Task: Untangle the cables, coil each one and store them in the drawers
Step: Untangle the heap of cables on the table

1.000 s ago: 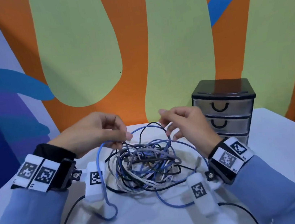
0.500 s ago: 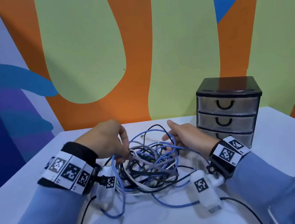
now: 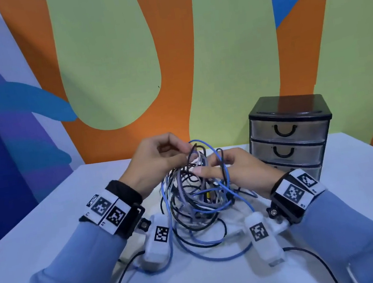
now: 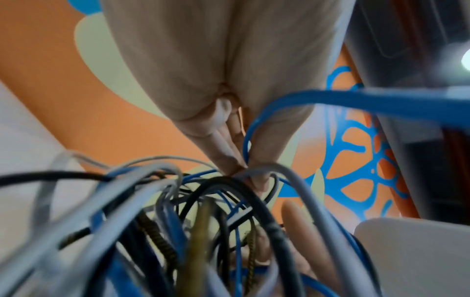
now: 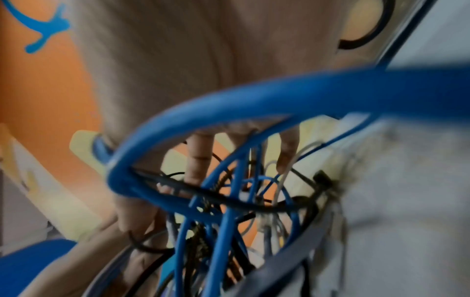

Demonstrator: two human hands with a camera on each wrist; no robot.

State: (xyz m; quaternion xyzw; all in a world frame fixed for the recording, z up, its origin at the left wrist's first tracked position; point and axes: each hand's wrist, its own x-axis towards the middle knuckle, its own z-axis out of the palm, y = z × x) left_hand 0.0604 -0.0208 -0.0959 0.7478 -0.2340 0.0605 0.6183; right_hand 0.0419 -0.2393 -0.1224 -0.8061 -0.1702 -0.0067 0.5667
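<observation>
A tangle of blue, black, grey and white cables [image 3: 195,197] sits mid-table, its top pulled up off the surface. My left hand [image 3: 186,157] pinches a few strands at the top of the tangle; in the left wrist view thumb and finger close on a grey cable [image 4: 254,170] beside a blue loop [image 4: 248,140]. My right hand [image 3: 205,168] reaches in from the right with straight fingers [image 5: 198,160] threaded through the loops, and a thick blue cable [image 5: 254,96] arches over it. The small three-drawer unit [image 3: 288,136] stands at the back right, all drawers closed.
The white table [image 3: 49,232] ends at a painted orange and green wall behind. The white wrist camera pods [image 3: 158,241] and their black leads [image 3: 317,259] lie near the front edge, beside loose cable loops.
My left hand has risen, lifting the pinched strands and drawing the tangle upward. My right hand has moved left, deeper into the loops.
</observation>
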